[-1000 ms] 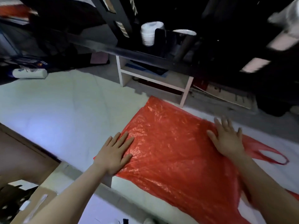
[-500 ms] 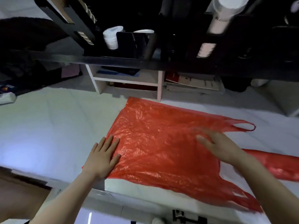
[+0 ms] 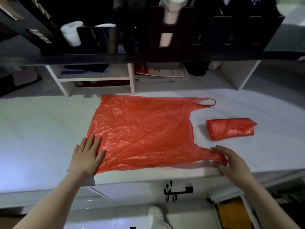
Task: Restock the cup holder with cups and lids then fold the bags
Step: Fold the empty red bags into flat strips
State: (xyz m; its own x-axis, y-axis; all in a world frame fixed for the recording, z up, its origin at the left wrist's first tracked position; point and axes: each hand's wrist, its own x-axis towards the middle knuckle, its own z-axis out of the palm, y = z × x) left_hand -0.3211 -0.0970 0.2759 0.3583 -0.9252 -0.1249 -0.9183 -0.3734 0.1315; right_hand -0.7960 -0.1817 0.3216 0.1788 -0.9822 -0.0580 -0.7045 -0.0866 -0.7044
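**pk_22:** what's different from half a sec ago?

**moss:** The right hand point(image 3: 231, 161) has come off the middle of the red bag point(image 3: 142, 129). Now it's at the near handle point(image 3: 212, 156), thumb and fingers pinching the end of it. The left hand point(image 3: 88, 156) hasn't moved: flat, fingers spread, pressing on the bag's near-left corner. The bag lies flatter too.

**pk_22:** and room around it?

**moss:** The bag's near edge runs just inside the front edge of the counter point(image 3: 41, 129), so it's tight there. There's lots of bare counter to the left. On the right, a strip of counter separates it from the folded bag point(image 3: 231, 128), which isn't touching it. The far handle point(image 3: 206, 102) lies flat and loose. The back edge sits near the white shelf unit point(image 3: 132, 80), and the cup holder point(image 3: 181, 30) is above that.
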